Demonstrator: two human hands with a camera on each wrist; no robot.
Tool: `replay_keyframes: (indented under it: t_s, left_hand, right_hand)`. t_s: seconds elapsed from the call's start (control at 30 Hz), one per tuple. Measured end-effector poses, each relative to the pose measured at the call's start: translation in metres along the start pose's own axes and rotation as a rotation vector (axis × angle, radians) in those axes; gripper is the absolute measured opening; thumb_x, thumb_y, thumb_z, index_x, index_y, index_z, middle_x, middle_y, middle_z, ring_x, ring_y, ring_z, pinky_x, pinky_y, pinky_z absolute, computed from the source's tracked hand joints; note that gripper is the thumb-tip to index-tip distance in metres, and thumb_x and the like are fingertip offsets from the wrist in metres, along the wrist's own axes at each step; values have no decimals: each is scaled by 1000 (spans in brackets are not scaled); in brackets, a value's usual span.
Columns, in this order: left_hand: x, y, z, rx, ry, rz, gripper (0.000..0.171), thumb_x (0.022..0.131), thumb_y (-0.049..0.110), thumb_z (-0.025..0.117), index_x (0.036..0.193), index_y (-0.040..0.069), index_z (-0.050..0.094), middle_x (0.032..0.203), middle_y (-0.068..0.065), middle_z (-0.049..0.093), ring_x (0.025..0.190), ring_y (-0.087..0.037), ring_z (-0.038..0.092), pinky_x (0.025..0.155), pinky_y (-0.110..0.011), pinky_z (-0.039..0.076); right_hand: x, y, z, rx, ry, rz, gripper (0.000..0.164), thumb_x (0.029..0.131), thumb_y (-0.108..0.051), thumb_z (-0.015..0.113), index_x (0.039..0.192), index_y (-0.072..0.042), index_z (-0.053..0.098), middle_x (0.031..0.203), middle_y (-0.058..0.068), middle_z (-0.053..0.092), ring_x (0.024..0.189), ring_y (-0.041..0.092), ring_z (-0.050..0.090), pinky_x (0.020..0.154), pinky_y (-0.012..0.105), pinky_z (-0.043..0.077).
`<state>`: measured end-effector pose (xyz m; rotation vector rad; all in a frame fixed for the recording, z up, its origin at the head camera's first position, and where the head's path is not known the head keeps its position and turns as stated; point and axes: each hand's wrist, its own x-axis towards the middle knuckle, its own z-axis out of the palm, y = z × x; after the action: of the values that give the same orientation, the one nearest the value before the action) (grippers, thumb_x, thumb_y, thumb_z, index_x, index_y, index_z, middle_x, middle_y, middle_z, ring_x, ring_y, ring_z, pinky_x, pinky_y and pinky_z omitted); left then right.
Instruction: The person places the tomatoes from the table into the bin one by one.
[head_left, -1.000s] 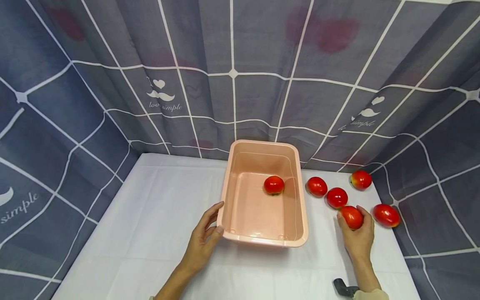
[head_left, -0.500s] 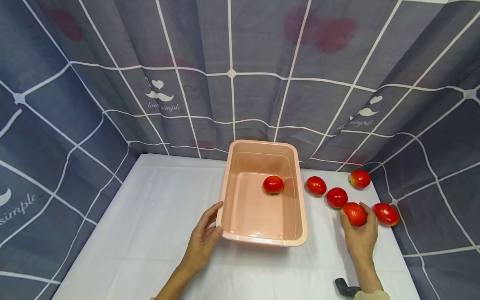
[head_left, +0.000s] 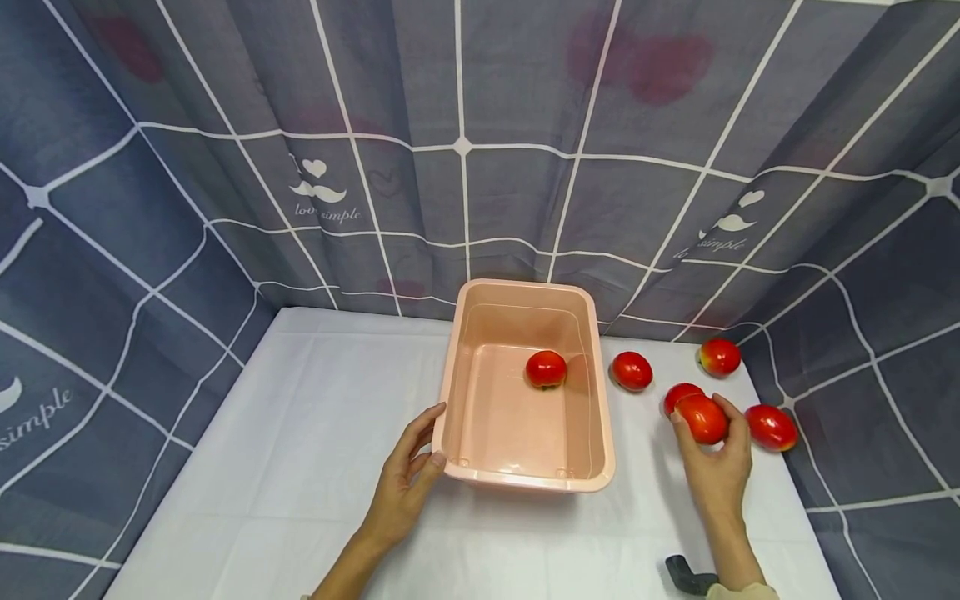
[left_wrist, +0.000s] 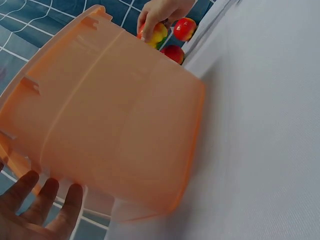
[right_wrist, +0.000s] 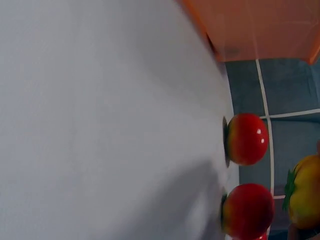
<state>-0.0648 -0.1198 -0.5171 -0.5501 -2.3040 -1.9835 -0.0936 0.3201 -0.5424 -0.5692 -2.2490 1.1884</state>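
My right hand (head_left: 718, 475) grips a red tomato (head_left: 702, 419) between thumb and fingers. In the right wrist view that tomato (right_wrist: 306, 195) shows a yellow underside and green leaves. It partly hides another tomato (head_left: 681, 396) behind it. More lie around: one tomato (head_left: 632, 371) by the bin's right side, a yellow-tinged one (head_left: 720, 357) at the back, and one (head_left: 772, 427) right of my hand. My left hand (head_left: 405, 483) touches the left side of a pink plastic bin (head_left: 521, 482), its fingers (left_wrist: 45, 200) spread along the outer wall. One tomato (head_left: 546, 368) sits inside the bin.
A white cloth (head_left: 337, 467) covers the table. Grey-blue checked curtains (head_left: 517, 200) stand behind and on both sides. A dark, bent object (head_left: 686, 577) is beside my right wrist.
My right hand has lifted its tomato from the group and moved slightly back, so it now overlaps the tomato behind. My left hand and the bin stay in place.
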Motion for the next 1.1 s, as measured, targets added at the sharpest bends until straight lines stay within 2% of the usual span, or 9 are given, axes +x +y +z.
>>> replay_keyframes:
  t_s: [0.13,0.27,0.37,0.47,0.63,0.7,0.83,1.1]
  left_hand:
    - [0,0,1,-13,2,7,63,110,4,51,168,22,34,174,-4,35,149,-21,50,113,-24,54]
    - [0,1,1,-13,3,3,63,110,4,51,168,22,34,174,-4,35,149,-16,49,113,-24,54]
    - [0,1,0,-8,2,3,63,110,4,51,168,22,34,175,-4,35,150,-20,48,114,-26,54]
    - [0,1,0,-5,2,10,64,110,4,50,169,22,33,175,-4,34,151,-20,47,116,-32,56]
    - [0,1,1,-6,6,18,64,110,3,50,169,21,34,175,-6,34,151,-14,47,118,-31,55]
    - [0,0,1,1,7,21,64,110,3,50,169,21,34,175,-7,34,152,-16,47,118,-29,54]
    - [1,1,1,2,10,18,63,110,3,51,168,21,34,175,-7,35,154,-22,46,118,-34,55]
    - [0,3,2,-24,9,10,63,110,3,51,168,20,35,175,-8,35,153,-19,46,116,-24,52]
  right_hand:
    - [-2,-9,1,-2,8,-36,73,95,-23,83,159,-21,48,156,9,55,140,22,50,112,6,37]
    - [-5,-20,1,31,12,-90,72,93,-19,85,157,-21,51,153,9,58,132,1,49,105,3,38]
    - [-6,-29,0,72,4,-143,73,91,-14,86,156,-20,53,151,9,60,128,-9,47,104,2,39]
    - [-7,-39,1,109,-8,-183,75,88,-8,87,155,-17,54,149,8,61,127,-8,49,104,2,40]
    - [-8,-52,4,152,-25,-225,77,86,-2,87,154,-13,55,150,7,63,128,-5,52,106,1,41]
    - [-9,-59,5,169,-34,-250,77,85,-1,87,154,-13,55,150,7,63,129,-5,53,107,2,42]
    - [-13,-74,6,200,-57,-302,78,83,3,87,153,-12,56,149,9,64,129,-4,55,109,3,43]
    - [-22,-94,6,265,-106,-359,79,82,6,86,153,-12,56,150,10,63,132,3,58,109,5,46]
